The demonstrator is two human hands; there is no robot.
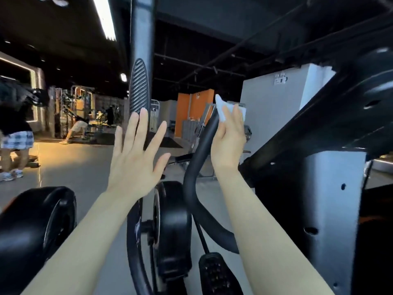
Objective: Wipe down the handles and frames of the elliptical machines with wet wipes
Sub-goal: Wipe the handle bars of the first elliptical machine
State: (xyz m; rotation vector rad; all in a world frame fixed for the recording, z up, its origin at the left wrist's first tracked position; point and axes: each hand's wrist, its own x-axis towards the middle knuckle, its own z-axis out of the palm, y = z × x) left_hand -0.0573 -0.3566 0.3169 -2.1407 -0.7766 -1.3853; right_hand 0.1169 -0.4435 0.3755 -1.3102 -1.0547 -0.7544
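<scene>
Your right hand (228,137) gripped a white wet wipe (223,110) around the top of the curved black tubular handle (197,162) of the elliptical machine.

Your right fingers were curled round that handle with the wipe bunched between palm and tube, a corner of it sticking up above the fingers. Left of the handle, your left hand (136,158) was held up with fingers straight and spread wide, holding nothing, its fingertips before the upright grey post with the ribbed oval grip (139,86). Below the handle sat the black flywheel housing (174,226) and a studded black pedal (214,273). Right of the handle stood the silver sheet-metal frame panel (331,209). Beyond the handle, a white pillar (274,99) carried a small mark too blurred for you to read.
</scene>
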